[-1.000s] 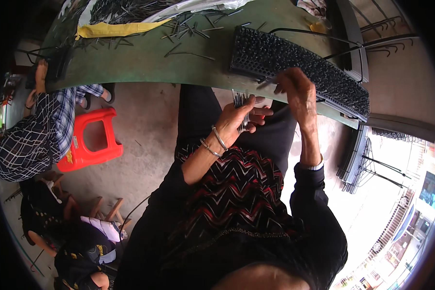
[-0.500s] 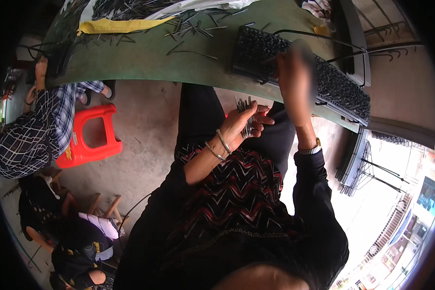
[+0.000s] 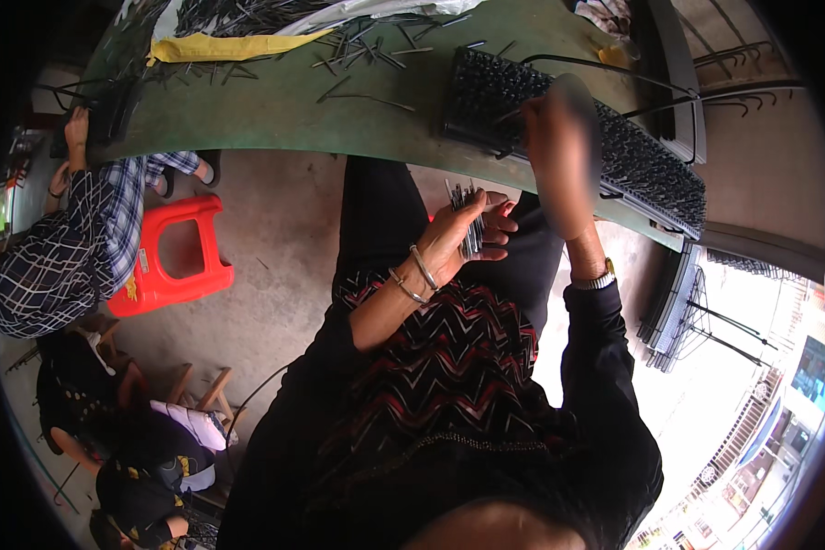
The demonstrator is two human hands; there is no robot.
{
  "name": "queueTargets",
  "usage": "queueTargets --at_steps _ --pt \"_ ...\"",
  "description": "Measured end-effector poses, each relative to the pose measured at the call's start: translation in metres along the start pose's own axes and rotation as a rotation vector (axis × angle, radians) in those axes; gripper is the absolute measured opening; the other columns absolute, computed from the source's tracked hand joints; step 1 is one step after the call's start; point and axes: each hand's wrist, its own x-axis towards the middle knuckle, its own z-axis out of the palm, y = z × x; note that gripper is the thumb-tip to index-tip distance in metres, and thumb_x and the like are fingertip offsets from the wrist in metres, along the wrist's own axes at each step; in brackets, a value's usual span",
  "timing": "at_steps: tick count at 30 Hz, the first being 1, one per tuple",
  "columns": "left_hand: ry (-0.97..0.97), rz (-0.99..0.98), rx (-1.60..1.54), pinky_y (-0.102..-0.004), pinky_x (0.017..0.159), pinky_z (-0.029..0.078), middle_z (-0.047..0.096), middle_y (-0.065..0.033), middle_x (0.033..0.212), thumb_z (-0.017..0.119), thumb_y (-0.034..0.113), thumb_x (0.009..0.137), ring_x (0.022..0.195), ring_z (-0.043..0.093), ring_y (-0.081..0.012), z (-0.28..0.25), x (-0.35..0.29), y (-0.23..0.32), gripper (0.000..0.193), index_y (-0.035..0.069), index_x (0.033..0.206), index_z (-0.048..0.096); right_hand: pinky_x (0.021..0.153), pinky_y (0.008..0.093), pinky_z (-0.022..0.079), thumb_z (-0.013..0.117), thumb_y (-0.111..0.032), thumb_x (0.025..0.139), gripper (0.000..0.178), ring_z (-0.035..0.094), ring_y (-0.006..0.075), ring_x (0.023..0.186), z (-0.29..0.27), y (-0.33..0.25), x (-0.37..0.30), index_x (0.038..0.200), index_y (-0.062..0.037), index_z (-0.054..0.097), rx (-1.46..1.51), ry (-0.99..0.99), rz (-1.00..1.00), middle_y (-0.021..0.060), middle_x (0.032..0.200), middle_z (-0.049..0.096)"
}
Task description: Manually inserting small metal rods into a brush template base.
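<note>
My left hand (image 3: 463, 229), palm up above my lap, is closed around a bundle of thin metallic sticks (image 3: 466, 215). Their ends poke out past the thumb, and some fingertips are spread. Over the table's front edge, my right hand (image 3: 557, 170) is at a long black rack (image 3: 646, 165) densely packed with small dark pieces. Its fingers are pinched together at the rack's left part, with what looks like one thin stick (image 3: 508, 115) at their tips. A blurred patch covers part of this hand, so its grip shows only partly.
The green table (image 3: 247, 119) carries loose dark sticks (image 3: 362, 50) and a white-and-yellow sack (image 3: 238, 49). A bent black metal rod (image 3: 605, 66) arches behind the rack. A red stool (image 3: 179, 252) stands on the floor at left, near a person in checked clothing (image 3: 50, 266) and other seated people.
My right hand stays at the rack, shifted only very slightly. My left hand keeps its hold on the bundle, and its fingers have moved a little. The whole view has shifted slightly.
</note>
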Motion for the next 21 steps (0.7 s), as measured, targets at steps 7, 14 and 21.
queueTargets --at_steps 7,14,21 --pt "-0.035 0.006 0.018 -0.0206 0.048 0.033 0.061 -0.0098 0.085 0.052 0.034 0.096 0.060 0.049 -0.0095 -0.004 0.002 -0.001 0.030 0.006 0.107 0.056 0.065 0.0381 0.050 0.060 -0.007 0.086 0.008 0.062 0.0304 0.074 0.000 -0.001 0.003 0.093 -0.0064 0.060 -0.045 -0.094 -0.060 0.0117 0.082 0.060" --pt "0.074 0.088 0.022 -0.0195 0.047 0.030 0.060 -0.0047 0.080 0.055 0.031 0.095 0.061 0.046 -0.0076 0.005 0.000 -0.002 0.029 0.005 0.107 0.058 0.066 0.0338 0.051 0.067 -0.015 0.082 0.013 0.063 0.0245 0.078 -0.003 -0.008 0.003 0.096 -0.0133 0.069 -0.106 -0.099 -0.107 0.0055 0.089 0.061" --pt "0.085 0.128 0.017 -0.0186 0.047 0.028 0.061 -0.0028 0.079 0.056 0.027 0.095 0.060 0.045 -0.0060 -0.002 0.002 -0.004 0.025 0.005 0.106 0.060 0.069 0.0338 0.051 0.068 -0.016 0.082 0.014 0.062 0.0234 0.080 -0.005 -0.012 0.003 0.095 -0.0165 0.070 -0.090 -0.157 -0.030 0.0047 0.093 0.060"
